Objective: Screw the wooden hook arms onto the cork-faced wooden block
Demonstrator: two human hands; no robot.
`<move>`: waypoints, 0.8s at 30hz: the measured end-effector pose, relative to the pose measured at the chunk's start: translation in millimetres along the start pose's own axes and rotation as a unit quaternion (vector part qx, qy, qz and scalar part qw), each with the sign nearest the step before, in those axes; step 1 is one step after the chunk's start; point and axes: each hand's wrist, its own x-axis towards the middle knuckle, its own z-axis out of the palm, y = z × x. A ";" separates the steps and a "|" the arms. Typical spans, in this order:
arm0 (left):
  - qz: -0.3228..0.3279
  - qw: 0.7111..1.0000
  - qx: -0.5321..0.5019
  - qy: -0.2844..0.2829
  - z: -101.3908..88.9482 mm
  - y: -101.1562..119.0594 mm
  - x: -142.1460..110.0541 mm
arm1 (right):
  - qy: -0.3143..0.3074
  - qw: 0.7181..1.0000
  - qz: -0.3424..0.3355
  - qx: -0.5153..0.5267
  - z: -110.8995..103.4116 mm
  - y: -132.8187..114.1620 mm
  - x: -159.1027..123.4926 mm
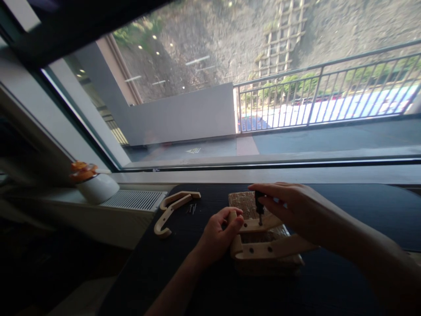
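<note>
My right hand (pixel 287 204) is wrapped round the black handle of a screwdriver (pixel 259 202), held upright with its tip at a hole in a pale wooden hook (pixel 252 225). With closed fingers, my left hand (pixel 225 228) grips the curved end of that same hook. Nearer to me lies a second wooden hook (pixel 276 248) with dark holes in it. Both hooks rest on a brown block (pixel 241 199) that looks wrapped in shiny clear plastic. My right hand and forearm hide the far ends of the hooks.
Two more wooden hooks (pixel 167 215) lie to the left on the dark table (pixel 197 263), with several screws (pixel 192 208) beside them. A white pot with an orange top (pixel 98 188) stands on the ledge by a vent grille (pixel 134 199). Behind the table runs a window sill (pixel 204 175).
</note>
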 end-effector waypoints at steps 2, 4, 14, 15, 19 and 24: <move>-0.001 1.000 -0.003 0.001 0.3 -0.6 0.0 | 0.007 1.000 0.006 -0.002 -0.1 0.7 0.9; -0.005 1.000 -0.008 0.001 0.8 -1.9 0.1 | 0.013 1.000 0.014 -0.008 -0.3 1.8 1.7; -0.002 1.000 -0.008 -0.003 1.6 -4.7 1.4 | 0.037 0.994 0.086 -0.052 1.6 1.0 4.3; 0.000 1.000 -0.009 -0.005 1.6 -5.0 1.5 | 0.036 0.994 0.089 -0.049 2.3 0.5 4.3; 0.004 1.000 -0.010 -0.006 1.0 -5.3 1.0 | 0.042 0.996 0.079 -0.017 5.0 -1.1 2.8; -0.003 1.000 -0.006 -0.002 0.6 -2.5 0.3 | 0.010 1.000 0.019 0.002 6.3 -5.1 -0.2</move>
